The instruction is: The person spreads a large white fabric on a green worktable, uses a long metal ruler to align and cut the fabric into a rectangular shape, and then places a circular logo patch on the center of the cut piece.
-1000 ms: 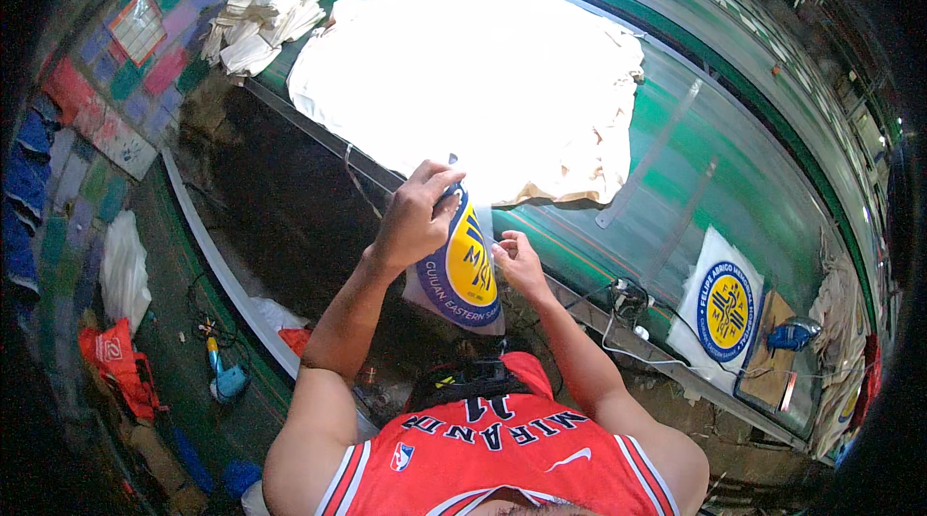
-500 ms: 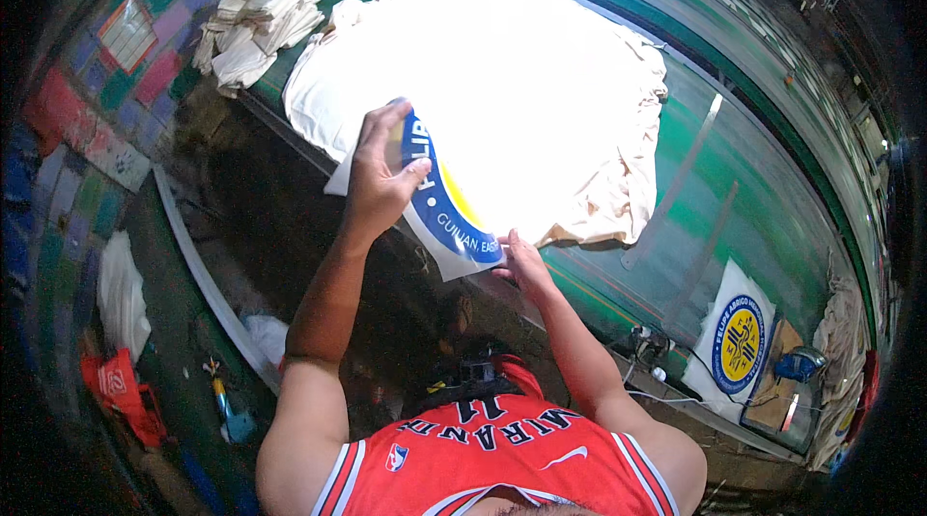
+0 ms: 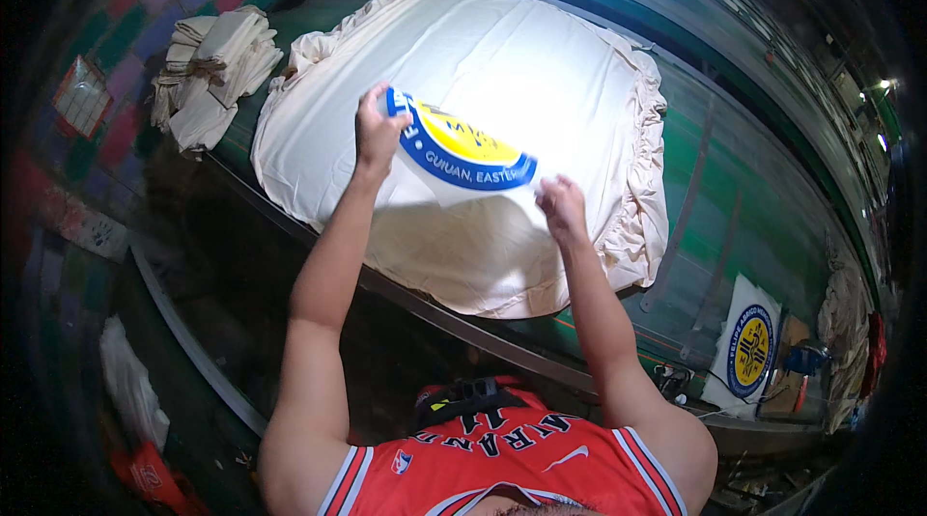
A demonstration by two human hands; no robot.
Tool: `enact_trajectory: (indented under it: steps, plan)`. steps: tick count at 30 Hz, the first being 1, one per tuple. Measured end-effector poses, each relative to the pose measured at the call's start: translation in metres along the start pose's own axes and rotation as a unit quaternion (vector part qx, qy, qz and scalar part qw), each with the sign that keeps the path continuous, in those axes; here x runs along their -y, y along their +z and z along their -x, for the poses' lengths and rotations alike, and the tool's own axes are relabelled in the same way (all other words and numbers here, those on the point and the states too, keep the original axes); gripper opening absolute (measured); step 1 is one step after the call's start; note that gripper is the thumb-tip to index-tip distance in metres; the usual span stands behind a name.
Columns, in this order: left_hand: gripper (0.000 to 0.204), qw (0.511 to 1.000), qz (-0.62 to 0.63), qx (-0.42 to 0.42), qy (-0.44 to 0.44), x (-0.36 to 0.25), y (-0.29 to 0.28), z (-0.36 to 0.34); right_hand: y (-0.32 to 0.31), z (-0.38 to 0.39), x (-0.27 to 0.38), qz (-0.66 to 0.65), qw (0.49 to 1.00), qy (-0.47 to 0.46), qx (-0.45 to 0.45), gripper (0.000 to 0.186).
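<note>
A thin, clear-edged printed sheet (image 3: 462, 171) with a round blue and yellow emblem hangs above a cream cloth (image 3: 338, 82), bowed between my two hands. My left hand (image 3: 375, 135) is closed on its upper left edge, thumb on the printed side. At the sheet's right corner, the fingers of my right hand (image 3: 563, 209) are pinched, slightly smeared by motion. The cloth is spread over the green table (image 3: 715, 197), gathered and wrinkled along its right edge. Bright light washes out its middle, and the sheet casts a shadow on its near part.
Folded cream cloths (image 3: 214, 67) are stacked at the far left of the table. Another emblem sheet (image 3: 748, 347) lies on the right, near a cable and a blue object (image 3: 806, 359). A white bundle (image 3: 133, 383) and red bag (image 3: 154, 477) are at the lower left.
Both hands have carried the sheet forward, away from my body, over the cloth. It is turned flatter, so more of the yellow centre shows. The view has shifted, showing the cloth's near edge.
</note>
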State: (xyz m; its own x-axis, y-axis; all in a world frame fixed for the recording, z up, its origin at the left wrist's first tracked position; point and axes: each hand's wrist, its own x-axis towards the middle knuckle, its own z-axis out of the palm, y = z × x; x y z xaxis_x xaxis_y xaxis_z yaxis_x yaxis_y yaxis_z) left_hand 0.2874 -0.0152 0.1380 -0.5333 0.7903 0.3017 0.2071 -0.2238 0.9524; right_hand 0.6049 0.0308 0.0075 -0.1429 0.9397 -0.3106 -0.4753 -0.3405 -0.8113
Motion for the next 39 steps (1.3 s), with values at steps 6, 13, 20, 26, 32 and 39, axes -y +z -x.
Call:
enact_trajectory:
  steps: [6,13,20,26,32,39]
  plan:
    - [0.066,0.985,0.168,0.018,0.04,-0.02,-0.01,-0.039,0.052,-0.02,0.061,-0.002,0.983,-0.183,0.008,0.054]
    - [0.068,0.996,0.005,-0.051,-0.067,0.127,-0.015,-0.069,0.05,-0.056,-0.001,0.013,0.993,-0.093,-0.072,0.066]
    - [0.06,0.944,-0.305,0.023,-0.122,0.281,-0.048,-0.064,0.045,-0.05,-0.103,0.449,0.86,-0.198,-0.141,0.037]
    - [0.042,0.884,-0.404,0.227,0.058,0.282,-0.091,-0.047,0.106,-0.045,-0.158,0.617,0.711,-0.332,-0.054,0.025]
    - [0.047,0.807,-0.446,0.337,0.19,0.261,-0.105,-0.04,0.162,-0.047,-0.195,0.754,0.615,-0.212,-0.092,0.054]
    - [0.05,0.79,-0.436,0.381,0.202,0.258,-0.1,-0.046,0.173,-0.077,-0.182,0.789,0.573,-0.176,-0.139,0.047]
